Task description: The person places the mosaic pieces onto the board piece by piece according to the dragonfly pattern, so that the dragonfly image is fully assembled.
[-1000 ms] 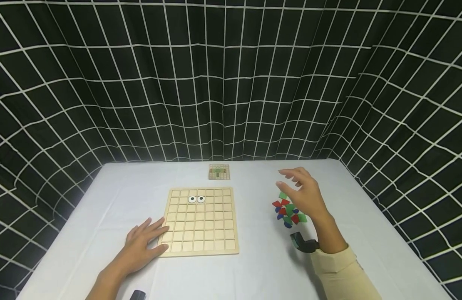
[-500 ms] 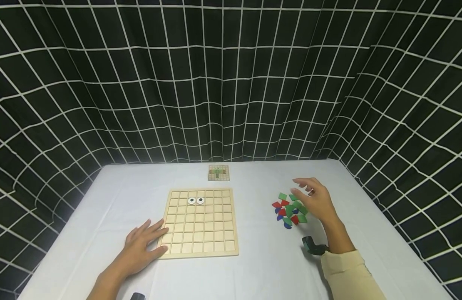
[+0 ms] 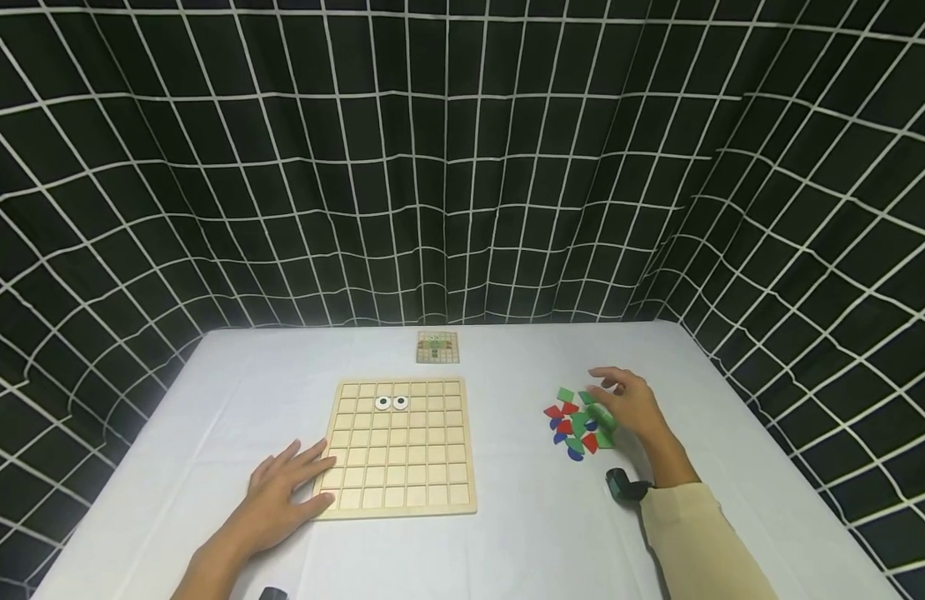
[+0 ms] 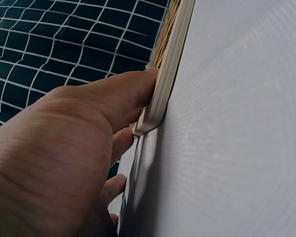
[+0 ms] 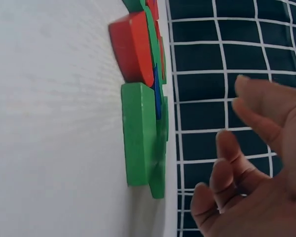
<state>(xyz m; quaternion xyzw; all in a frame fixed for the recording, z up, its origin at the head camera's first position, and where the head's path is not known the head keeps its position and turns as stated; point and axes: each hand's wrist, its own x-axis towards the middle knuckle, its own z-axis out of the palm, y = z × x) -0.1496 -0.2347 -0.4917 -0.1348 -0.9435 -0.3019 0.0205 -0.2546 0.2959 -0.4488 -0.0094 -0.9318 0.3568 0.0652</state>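
Observation:
My left hand (image 3: 278, 496) rests with spread fingers on the left edge of a wooden grid board (image 3: 410, 458). In the left wrist view, its thumb presses the board's rim (image 4: 165, 81). Two round eye pieces (image 3: 383, 403) sit side by side in an upper row of the grid. My right hand (image 3: 633, 407) hovers at the far right side of a pile of coloured pieces, fingers loosely bent with nothing between them. The pile holds red pieces (image 3: 590, 443), blue pieces (image 3: 575, 455) and green pieces (image 3: 565, 395). In the right wrist view, a green block (image 5: 135, 133) lies apart from the fingers.
A small picture card (image 3: 437, 347) with a grid figure lies behind the board. White cloth (image 3: 522, 533) covers the table. Black curtains (image 3: 447, 167) with white grid lines stand around its back and sides.
My right hand has moved right and lowered towards the right side of the pile, uncovering more green pieces. My left hand stays on the board.

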